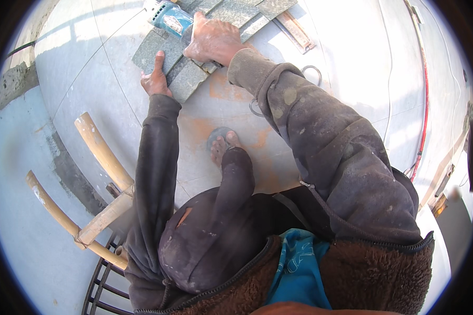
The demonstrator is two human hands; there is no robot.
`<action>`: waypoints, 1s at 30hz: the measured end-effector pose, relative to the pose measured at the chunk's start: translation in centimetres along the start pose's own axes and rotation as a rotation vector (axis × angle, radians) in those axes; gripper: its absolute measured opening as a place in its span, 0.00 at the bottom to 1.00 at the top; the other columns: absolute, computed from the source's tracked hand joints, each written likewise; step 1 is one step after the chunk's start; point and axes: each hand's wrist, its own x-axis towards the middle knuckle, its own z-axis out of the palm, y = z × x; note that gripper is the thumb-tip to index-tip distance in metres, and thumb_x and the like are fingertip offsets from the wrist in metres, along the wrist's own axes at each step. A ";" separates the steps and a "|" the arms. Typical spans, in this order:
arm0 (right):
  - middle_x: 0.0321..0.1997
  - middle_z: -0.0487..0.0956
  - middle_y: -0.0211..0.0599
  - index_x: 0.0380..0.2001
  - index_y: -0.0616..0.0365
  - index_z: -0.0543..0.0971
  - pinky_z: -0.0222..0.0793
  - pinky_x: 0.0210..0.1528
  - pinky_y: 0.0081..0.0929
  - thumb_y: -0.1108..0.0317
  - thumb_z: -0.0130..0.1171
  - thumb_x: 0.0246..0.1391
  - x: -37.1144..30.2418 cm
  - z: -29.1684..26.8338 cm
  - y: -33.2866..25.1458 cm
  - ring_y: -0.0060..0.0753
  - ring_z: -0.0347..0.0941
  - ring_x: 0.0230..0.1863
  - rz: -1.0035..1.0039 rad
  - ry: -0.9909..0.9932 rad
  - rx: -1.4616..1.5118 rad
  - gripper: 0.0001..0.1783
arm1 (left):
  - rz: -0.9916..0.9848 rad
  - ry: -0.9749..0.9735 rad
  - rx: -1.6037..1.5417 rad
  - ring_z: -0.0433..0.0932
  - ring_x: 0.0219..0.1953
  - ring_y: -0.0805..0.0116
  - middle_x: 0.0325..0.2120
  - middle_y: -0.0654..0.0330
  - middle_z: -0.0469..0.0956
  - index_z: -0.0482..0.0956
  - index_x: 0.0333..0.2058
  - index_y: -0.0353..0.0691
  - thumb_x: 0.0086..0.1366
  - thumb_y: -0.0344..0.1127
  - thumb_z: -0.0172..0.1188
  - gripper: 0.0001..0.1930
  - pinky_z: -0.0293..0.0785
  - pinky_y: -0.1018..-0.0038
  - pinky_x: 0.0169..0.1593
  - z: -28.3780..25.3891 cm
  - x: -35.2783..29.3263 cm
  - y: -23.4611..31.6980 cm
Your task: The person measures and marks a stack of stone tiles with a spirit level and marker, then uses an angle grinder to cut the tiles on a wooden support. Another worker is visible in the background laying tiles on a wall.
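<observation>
A panel of grey-green stone cladding [188,81], made of staggered rectangular strips, lies at the top of the view. My right hand [214,39] is closed around the body of a blue angle grinder [172,21], over the panel's upper left part. The grinder's far end is cut off by the top edge, so its disc cannot be made out. At the panel's near left edge is my left hand [156,80], thumb on the top face and the other fingers mostly hidden at the edge; it holds the stone steady.
A reddish-brown bar [295,32] sticks out beside the panel. My foot [223,144] stands on the pale, dust-stained tiles below it. Wooden poles joined by a crosspiece [106,215] rise at left, above a black metal grille [104,286]. A red cable [424,105] runs along the right.
</observation>
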 end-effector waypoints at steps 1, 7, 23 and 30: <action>0.42 0.82 0.52 0.54 0.61 0.70 0.74 0.54 0.42 0.57 0.68 0.41 0.0 0.0 0.0 0.51 0.81 0.49 0.000 0.005 -0.001 0.36 | 0.001 -0.003 -0.010 0.78 0.49 0.54 0.49 0.41 0.73 0.55 0.60 0.18 0.46 0.43 0.81 0.54 0.74 0.66 0.57 0.1 -0.1 0.1; 0.42 0.82 0.51 0.52 0.62 0.70 0.74 0.54 0.40 0.57 0.69 0.41 0.1 -0.4 -0.5 0.49 0.81 0.48 0.013 -0.009 -0.013 0.35 | 0.008 0.017 0.007 0.78 0.49 0.53 0.50 0.40 0.73 0.53 0.61 0.17 0.46 0.43 0.80 0.55 0.75 0.66 0.56 0.2 -0.4 0.2; 0.41 0.82 0.53 0.49 0.63 0.72 0.75 0.52 0.40 0.57 0.67 0.41 -1.3 -0.3 0.5 0.50 0.81 0.47 -0.012 0.021 -0.008 0.32 | 0.022 0.005 -0.015 0.79 0.47 0.52 0.49 0.39 0.73 0.55 0.60 0.17 0.48 0.42 0.79 0.52 0.77 0.66 0.52 0.4 -0.6 0.2; 0.42 0.82 0.55 0.50 0.63 0.72 0.75 0.53 0.40 0.57 0.67 0.43 -1.9 -0.5 0.8 0.51 0.81 0.48 -0.009 -0.002 0.005 0.32 | 0.033 0.006 -0.003 0.80 0.46 0.51 0.49 0.38 0.73 0.56 0.60 0.18 0.49 0.41 0.79 0.50 0.78 0.66 0.52 0.1 0.0 -0.4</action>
